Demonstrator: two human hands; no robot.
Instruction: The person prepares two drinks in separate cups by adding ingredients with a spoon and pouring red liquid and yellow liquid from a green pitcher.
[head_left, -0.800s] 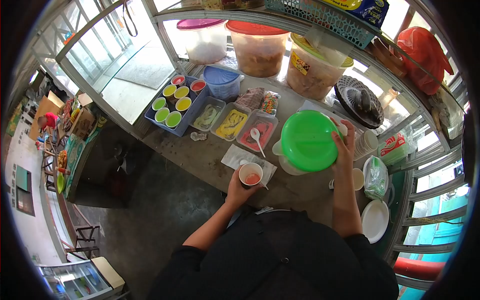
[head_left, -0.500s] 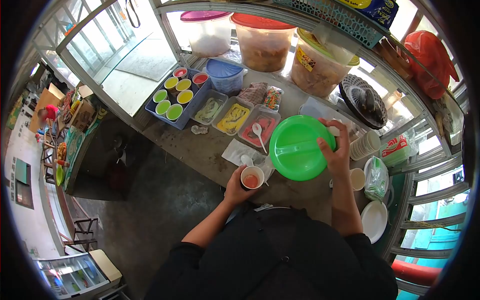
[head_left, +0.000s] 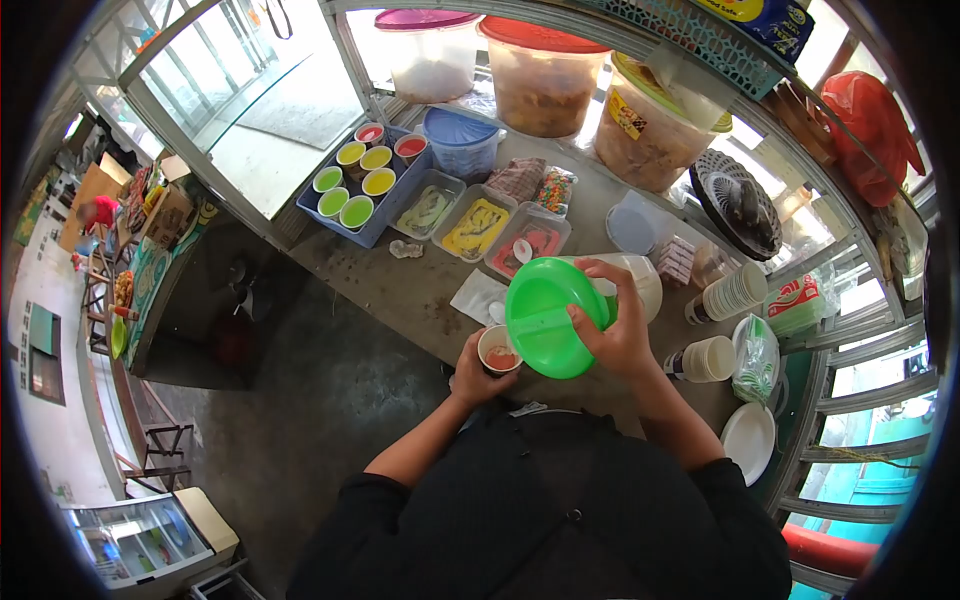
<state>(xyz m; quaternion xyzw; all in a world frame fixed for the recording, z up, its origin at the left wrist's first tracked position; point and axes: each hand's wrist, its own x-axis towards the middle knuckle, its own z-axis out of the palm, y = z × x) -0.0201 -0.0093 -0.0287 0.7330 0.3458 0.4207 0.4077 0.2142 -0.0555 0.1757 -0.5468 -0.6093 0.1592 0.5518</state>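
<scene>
My left hand [head_left: 476, 374] is wrapped round a paper cup [head_left: 498, 349] with reddish contents. In my right hand [head_left: 620, 335] is a pitcher with a green lid [head_left: 555, 315], tilted to the left so that the lid's edge overlaps the cup's rim in this view. Part of the pitcher's pale body [head_left: 642, 285] shows behind the lid; its handle is hidden by my fingers. Just beyond the cup lies a clear plastic bag [head_left: 477, 297] with a white spoon end on it. Further back, another white spoon [head_left: 522, 250] rests in a tub of pink paste [head_left: 540, 243].
Tubs of yellow paste [head_left: 474, 230] and pale green paste [head_left: 428, 208] stand beside a blue basket [head_left: 372, 232] of filled cups. Large lidded containers [head_left: 545, 85] line the back. Stacked paper cups [head_left: 727, 295] and a white plate [head_left: 748, 443] are at the right.
My right hand has brought the green-lidded pitcher left and tipped it toward the cup, uncovering its pale body and the counter behind. The left hand still holds the cup in nearly the same place.
</scene>
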